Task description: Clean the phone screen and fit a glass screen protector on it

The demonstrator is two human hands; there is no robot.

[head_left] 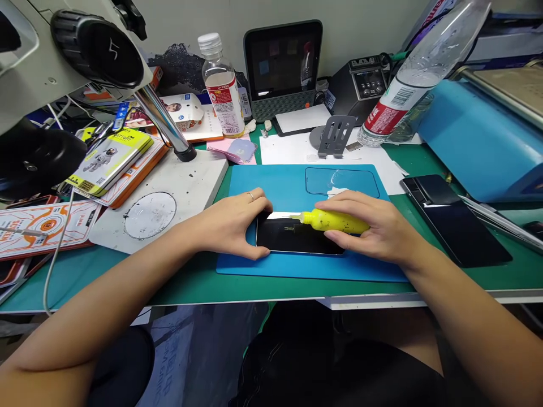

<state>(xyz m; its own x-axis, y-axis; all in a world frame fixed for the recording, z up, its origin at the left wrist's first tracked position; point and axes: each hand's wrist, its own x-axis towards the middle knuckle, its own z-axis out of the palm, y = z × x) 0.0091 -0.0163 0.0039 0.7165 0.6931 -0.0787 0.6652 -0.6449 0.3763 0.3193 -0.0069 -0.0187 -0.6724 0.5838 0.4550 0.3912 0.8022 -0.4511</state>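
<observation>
A dark glass phone screen or phone (297,236) lies flat, long side across, on a blue mat (271,267). My left hand (241,223) grips its left end, thumb at the near edge and fingers at the far edge. In my right hand (375,223) is a small yellow squeeze bottle (335,221), lying nearly level with its thin nozzle pointing left. The nozzle tip is over the far edge of the phone, by a white strip; whether it touches cannot be told. Behind my right fingers, a bit of white paper or tissue (337,192) shows on the mat.
A microscope (102,51) on a pale base (203,181) stands left, beside stacked boxes (112,161). Behind are a drink bottle (223,90), a tablet-like display (283,68) and a grey phone stand (337,135). At right are a tilted water bottle (407,90), a blue machine (479,135) and another black phone (462,226).
</observation>
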